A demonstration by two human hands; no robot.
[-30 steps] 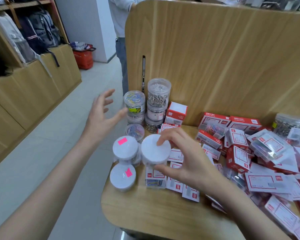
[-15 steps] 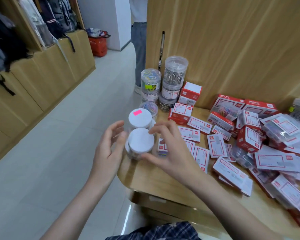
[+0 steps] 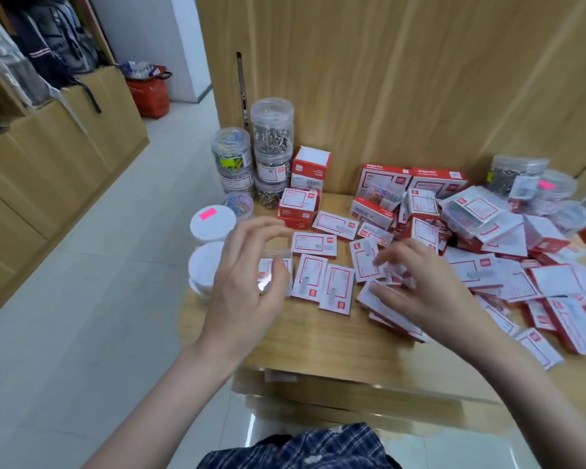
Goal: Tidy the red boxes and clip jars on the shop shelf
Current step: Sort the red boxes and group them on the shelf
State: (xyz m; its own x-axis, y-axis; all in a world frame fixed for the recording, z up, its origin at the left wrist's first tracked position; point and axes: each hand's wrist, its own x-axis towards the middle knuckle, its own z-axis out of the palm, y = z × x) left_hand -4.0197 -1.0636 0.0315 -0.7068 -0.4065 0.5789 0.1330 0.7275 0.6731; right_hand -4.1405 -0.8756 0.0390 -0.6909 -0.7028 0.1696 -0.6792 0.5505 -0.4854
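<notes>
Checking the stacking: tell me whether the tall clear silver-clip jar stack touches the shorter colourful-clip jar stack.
Cannot tell. In the head view the silver-clip jar stack overlaps the colourful-clip jar stack, showing neither contact nor gap.

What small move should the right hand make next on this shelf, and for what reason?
Probably the right hand should close on the flat red-and-white box under its fingers and lift it. Its fingers already rest among the loose boxes at the front of the wooden shelf, which lie scattered at odd angles. The left hand hovers by the white-lidded jars; whether it holds anything is too blurred to tell.
</notes>
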